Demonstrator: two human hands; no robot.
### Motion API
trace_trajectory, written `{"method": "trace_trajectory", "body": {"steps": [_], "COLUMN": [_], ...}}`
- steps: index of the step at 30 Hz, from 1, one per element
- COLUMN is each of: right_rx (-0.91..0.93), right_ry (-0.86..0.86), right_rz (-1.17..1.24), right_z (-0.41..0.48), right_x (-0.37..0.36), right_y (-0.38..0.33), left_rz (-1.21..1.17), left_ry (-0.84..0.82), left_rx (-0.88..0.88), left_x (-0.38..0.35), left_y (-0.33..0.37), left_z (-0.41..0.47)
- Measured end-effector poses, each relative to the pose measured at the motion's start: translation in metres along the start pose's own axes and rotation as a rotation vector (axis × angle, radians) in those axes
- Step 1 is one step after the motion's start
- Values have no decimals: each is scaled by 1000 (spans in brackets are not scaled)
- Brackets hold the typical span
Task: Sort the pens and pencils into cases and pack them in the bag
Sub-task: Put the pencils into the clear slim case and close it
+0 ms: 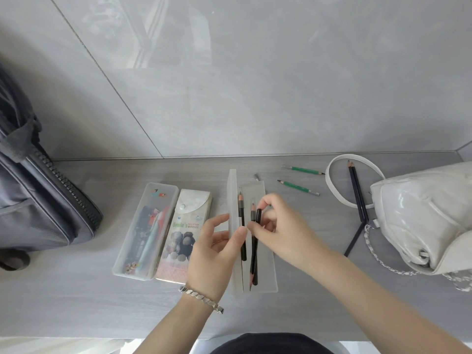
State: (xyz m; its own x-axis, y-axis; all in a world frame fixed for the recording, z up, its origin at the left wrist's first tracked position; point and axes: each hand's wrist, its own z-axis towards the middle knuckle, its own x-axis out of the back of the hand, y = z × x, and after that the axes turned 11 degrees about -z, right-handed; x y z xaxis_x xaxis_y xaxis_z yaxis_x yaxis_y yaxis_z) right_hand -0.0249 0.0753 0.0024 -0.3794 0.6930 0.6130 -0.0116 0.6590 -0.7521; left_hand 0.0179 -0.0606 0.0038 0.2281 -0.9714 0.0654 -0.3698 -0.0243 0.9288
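Note:
An open clear plastic case point(268, 272) lies in the middle of the grey table, its lid point(232, 200) standing upright on the left. Two black pencils point(243, 241) lie inside it. My right hand point(278, 231) pinches a third black pencil point(256, 254) over the case. My left hand point(217, 251) touches the lid's edge with its thumb, fingers spread. Two green pencils point(297, 187) lie loose behind the case. Dark blue pencils point(357, 192) lie near the white handbag point(424, 215).
A filled clear case point(143, 231) and a printed snap-flap case point(184, 233) lie side by side at the left. A grey backpack point(38, 200) stands at the far left. The wall runs right behind the table. A small metal cap point(256, 177) lies behind the open case.

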Motion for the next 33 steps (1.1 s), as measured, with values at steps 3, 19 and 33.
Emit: {"method": "trace_trajectory", "body": {"steps": [3,19,33], "right_rx": [81,592,592], "right_ry": [144,170,244], "right_rz": [365,-352,-716], "right_z": [-13,-3,9], "right_x": [5,-17,-20], "right_y": [-4,38,33], "left_rz": [-40,-36,-45], "left_ry": [34,-2,-52], "left_rx": [17,42,-7], "left_x": [2,4,6], "left_y": [1,8,15], "left_z": [6,10,7]}}
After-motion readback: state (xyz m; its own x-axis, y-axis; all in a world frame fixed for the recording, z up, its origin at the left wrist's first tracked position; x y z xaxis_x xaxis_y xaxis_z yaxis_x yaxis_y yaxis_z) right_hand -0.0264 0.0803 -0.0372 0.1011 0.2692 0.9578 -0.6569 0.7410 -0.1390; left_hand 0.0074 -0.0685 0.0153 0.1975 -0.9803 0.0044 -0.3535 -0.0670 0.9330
